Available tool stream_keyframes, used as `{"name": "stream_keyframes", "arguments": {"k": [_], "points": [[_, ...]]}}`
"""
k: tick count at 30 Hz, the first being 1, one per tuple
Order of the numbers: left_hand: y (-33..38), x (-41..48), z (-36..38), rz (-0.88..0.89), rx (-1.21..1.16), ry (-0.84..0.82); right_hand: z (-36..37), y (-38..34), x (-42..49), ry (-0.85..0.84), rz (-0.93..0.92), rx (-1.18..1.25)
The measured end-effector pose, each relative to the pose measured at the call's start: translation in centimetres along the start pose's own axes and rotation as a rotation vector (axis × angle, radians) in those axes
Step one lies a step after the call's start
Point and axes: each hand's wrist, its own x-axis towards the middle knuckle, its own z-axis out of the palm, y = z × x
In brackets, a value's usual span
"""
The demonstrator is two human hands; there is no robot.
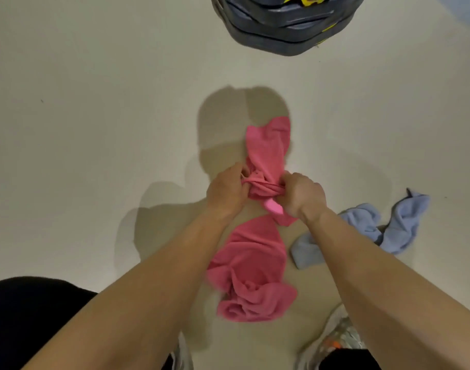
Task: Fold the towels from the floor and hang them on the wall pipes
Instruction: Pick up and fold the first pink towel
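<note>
A pink towel (268, 148) hangs bunched between my two hands above the pale floor. My left hand (227, 192) grips its gathered edge on the left. At the right, my right hand (303, 194) grips the same edge, fingers curled round the cloth. A second pink towel (251, 276) lies crumpled on the floor below my arms. To its right, on the floor, lies a light blue towel (394, 231), twisted and spread. No wall pipes are in view.
A stack of dark grey plastic stools or tubs (284, 25) with yellow marks stands at the top. My shoes (338, 340) and dark trousers (28, 316) show at the bottom edge. Pale floor (95, 116) stretches to the left.
</note>
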Motion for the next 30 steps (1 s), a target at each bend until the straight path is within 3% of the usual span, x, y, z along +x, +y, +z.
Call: {"name": "stream_keyframes", "arguments": {"k": [5,13,17,25,30], "points": [[9.6,-9.6,-11.0,0.127,-0.009,-0.08,-9.3,-3.4,-13.2,-0.106,-0.002,0.117],[27.1,-24.1,-30.7,0.296,0.008,-0.188,-33.3,-10.4,-37.1,0.016,-0.034,0.338],[32.6,-29.8,-38.4,0.406,0.005,-0.272,-42.9,-14.3,-47.8,0.125,0.017,0.554],[35.3,-40.1,-47.5,0.765,0.055,-0.214,-46.8,-19.5,-62.6,0.561,0.14,0.761],[35.8,-43.7,-50.5,0.665,0.038,-0.284,-49.9,-19.7,-68.0,0.775,0.179,0.828]]}}
